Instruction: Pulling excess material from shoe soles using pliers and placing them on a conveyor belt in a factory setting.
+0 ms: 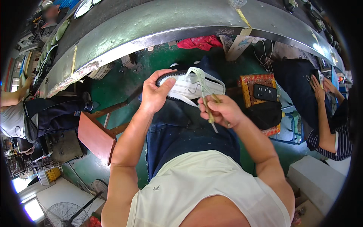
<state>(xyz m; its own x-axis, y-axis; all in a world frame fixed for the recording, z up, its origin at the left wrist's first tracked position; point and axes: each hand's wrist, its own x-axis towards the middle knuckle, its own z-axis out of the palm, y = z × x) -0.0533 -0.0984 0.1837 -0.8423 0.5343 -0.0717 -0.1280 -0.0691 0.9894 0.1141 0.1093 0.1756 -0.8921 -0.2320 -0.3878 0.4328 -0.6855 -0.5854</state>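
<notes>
White shoe with a black toothed edging around one end (180,87) is held above the lap, over dark blue cloth trousers (189,142), short of the long grey metal bench (151,24). The bare left hand (157,92) grasps its edged end, thumb pressed on the upper side and fingers curled round behind. The bare right hand (223,109) has its fingers closed around a slim brass-coloured metal tool (210,115), whose exact kind I cannot make out. Beside it, a pale narrow strip (204,81) curves across the shoe, and a thin dark strand (194,90) shows on the white surface.

A slip of the tool could scratch or nick the white material, since the right hand works so near it. The strip or strand could snag if caught under the metal. Only the left hand visibly steadies the shoe, so a loosened thumb might let it twist, and a hard pull could distort the soft-looking upper side
</notes>
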